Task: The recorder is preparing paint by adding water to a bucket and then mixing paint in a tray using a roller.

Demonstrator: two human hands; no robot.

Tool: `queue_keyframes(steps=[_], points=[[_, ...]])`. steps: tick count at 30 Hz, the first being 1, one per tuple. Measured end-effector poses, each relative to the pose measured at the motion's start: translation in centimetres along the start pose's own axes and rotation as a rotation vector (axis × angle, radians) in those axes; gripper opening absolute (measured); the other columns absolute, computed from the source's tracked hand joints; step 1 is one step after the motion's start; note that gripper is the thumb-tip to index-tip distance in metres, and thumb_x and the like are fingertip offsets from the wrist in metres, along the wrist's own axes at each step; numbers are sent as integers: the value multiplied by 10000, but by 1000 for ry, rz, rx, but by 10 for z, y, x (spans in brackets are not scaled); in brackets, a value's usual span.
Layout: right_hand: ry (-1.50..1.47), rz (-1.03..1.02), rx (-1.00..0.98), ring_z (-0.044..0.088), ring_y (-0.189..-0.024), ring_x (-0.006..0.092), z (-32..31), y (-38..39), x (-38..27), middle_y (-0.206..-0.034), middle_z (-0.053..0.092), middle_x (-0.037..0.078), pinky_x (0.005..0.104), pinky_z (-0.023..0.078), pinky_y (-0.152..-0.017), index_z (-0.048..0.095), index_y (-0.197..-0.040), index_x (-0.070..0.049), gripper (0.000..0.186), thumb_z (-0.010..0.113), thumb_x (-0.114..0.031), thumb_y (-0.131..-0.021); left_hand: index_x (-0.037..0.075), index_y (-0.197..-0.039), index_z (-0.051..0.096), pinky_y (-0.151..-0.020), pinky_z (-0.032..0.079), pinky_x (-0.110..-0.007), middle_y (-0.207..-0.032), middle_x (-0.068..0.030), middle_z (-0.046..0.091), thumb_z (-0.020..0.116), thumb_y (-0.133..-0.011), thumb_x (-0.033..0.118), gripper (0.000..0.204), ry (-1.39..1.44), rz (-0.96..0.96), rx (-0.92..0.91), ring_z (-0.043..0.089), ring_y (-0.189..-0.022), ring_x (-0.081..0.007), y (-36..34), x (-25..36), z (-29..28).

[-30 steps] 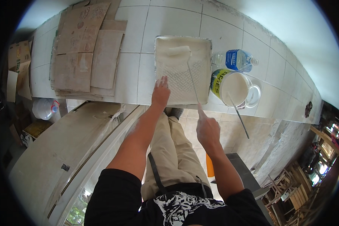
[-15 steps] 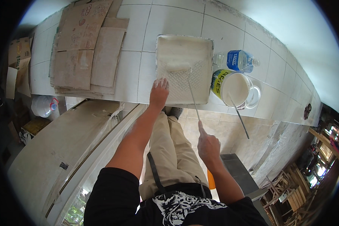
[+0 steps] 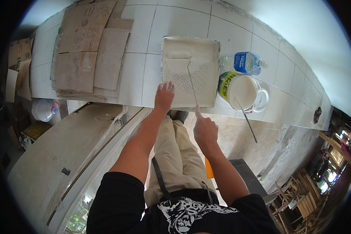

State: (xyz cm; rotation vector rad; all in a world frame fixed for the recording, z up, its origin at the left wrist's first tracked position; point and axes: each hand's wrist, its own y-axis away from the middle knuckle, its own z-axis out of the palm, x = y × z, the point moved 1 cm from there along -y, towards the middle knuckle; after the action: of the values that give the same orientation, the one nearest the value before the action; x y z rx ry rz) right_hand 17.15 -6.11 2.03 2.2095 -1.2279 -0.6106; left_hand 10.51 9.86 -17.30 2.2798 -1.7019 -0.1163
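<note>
A paint roller [image 3: 178, 61], coated in cream paint, lies in the upper part of a shallow paint tray [image 3: 216, 74]. My right hand [image 3: 206, 130] is closed round its handle, index finger stretched along the thin metal rod; an orange handle end shows below the wrist. My left hand [image 3: 165, 95] grips the tray's left rim near its front corner, fingers over the edge. Right of the tray stands a paint bucket [image 3: 226, 86] with a yellow-green label, holding cream paint. A dark stirring stick [image 3: 250, 126] leans out of it over the counter's front edge.
A clear plastic bottle [image 3: 247, 63] with a blue label lies behind the bucket. Flattened cardboard [image 3: 76, 72] is stacked on the left of the white tiled counter [image 3: 134, 78]. Below the counter at left are a large plastic jug [image 3: 45, 110] and a pale panel [image 3: 66, 144].
My right hand has pushed forward and slightly left, sliding the roller up the tray's ridged slope toward its far end. My left hand has stayed on the rim.
</note>
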Motion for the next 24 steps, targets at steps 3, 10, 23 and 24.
queue_keyframes(steps=[3,10,23,24], points=[[42,27,-69,699,-772,400,-13,7,3,-818,692,230,525,548,-733,396,-1532,-163,693,543,-48,-865,62,-1390,562,-1152,341,-455,-1493,-93,511,552,-927,146,471,-14,-18,-24,462,-1374,-253,2,-1,-1],[25,36,-51,700,-766,399,-11,-16,10,-810,691,229,530,549,-745,380,-1542,-156,709,542,-41,-862,45,-1414,525,-1150,323,-439,-1489,-100,502,785,-756,220,729,-4,-24,28,447,-1371,-259,-2,1,11],[106,-32,-48,721,-768,358,-7,-25,-8,-848,718,211,508,564,-717,322,-1552,-69,652,485,-101,-922,56,-1420,521,-1152,321,-445,-1493,-95,500,774,-778,234,713,-12,-24,-22,428,-1386,-251,-2,3,8],[123,-36,-52,722,-765,355,2,-20,-4,-845,719,207,490,570,-704,324,-1552,-69,655,487,-101,-918,61,-1403,545,-1157,327,-453,-1505,-92,493,662,-854,186,576,-7,-25,-25,439,-1384,-252,-1,2,7]])
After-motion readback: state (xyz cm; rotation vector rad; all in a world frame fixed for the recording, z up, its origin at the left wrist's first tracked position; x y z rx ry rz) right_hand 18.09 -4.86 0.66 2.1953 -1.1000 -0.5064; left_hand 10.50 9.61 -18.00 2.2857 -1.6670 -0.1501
